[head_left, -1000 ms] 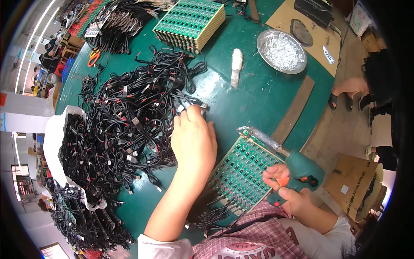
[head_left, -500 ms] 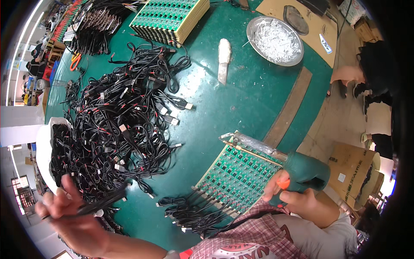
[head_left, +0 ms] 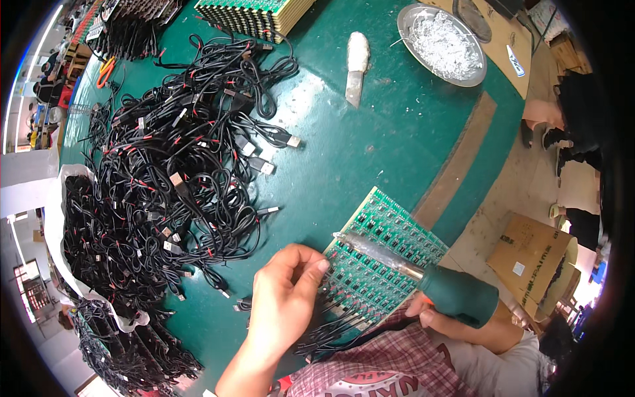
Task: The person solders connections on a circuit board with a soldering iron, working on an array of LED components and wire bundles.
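Observation:
My left hand [head_left: 284,301] has its fingertips pinched together at the near-left edge of a green circuit board panel [head_left: 397,228]. A thin black cable [head_left: 239,306] trails out from under the palm. My right hand [head_left: 433,317] grips a green-handled soldering tool [head_left: 460,294]. Its metal barrel [head_left: 377,251] lies across the panel with the tip just right of my left fingers. Several black cables [head_left: 331,334] hang off the panel's near edge.
A big tangle of black cables [head_left: 178,159] covers the left of the green table, beside a white bag [head_left: 56,225] of more. Farther off are a white-wrapped knife [head_left: 357,63], a metal dish [head_left: 405,20] of white bits and stacked boards [head_left: 258,13]. A cardboard box [head_left: 536,258] and another person [head_left: 546,112] are at right.
My left hand went from the cable pile out to the far left, then came back to the panel's edge. The tool's barrel has moved over the panel.

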